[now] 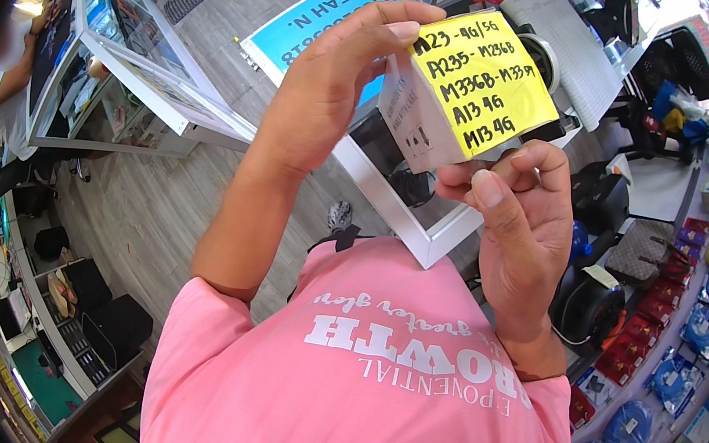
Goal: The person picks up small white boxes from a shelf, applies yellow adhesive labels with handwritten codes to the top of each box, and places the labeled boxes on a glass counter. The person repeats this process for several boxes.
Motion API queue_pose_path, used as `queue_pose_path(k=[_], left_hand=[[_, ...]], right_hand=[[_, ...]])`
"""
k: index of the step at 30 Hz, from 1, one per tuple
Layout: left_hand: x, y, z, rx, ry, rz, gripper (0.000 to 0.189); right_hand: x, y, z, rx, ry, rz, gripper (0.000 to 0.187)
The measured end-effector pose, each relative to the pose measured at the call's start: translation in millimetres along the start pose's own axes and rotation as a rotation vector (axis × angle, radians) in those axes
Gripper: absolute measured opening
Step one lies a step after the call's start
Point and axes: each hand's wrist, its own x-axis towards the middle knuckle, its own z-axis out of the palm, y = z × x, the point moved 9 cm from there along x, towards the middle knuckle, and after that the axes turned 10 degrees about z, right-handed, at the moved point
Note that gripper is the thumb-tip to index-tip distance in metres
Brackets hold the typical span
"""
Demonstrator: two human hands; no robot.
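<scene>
A small cardboard box (pixel 417 119) with a yellow handwritten label (pixel 484 81) on one face is held up before me, above the metal-edged corner of a glass counter. My left hand (pixel 355 55) grips its upper left edge, with thumb and fingers at the top corner. Below the box's lower edge is my right hand (pixel 517 195), its thumb and fingertips bent close together near the underside. Whether something small is between those fingertips, I cannot tell.
A blue sign (pixel 326 19) bearing writing lies on the counter (pixel 429 247). A glass display case (pixel 125 87) stands at left, with another person (pixel 14 73) beside it. Packaged goods (pixel 628 424) hang at right. A bag (pixel 640 247) and chairs are nearby.
</scene>
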Motion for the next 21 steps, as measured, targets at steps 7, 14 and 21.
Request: queue_pose_path(k=[7, 14, 21], left_hand=[[-4.6, -9.4, 10.9, -0.272, 0.034, 0.066, 0.050], [-0.3, -4.9, 9.6, 0.099, 0.143, 0.122, 0.053], [5.4, -11.3, 13.2, 0.108, 0.133, 0.131, 0.050]], right_hand=[[-1.6, 2.6, 0.4, 0.002, 0.018, 0.019, 0.029], [2.2, -0.7, -3.0, -0.005, -0.004, 0.002, 0.029], [7.1, 5.0, -10.5, 0.007, -0.031, -0.043, 0.028]])
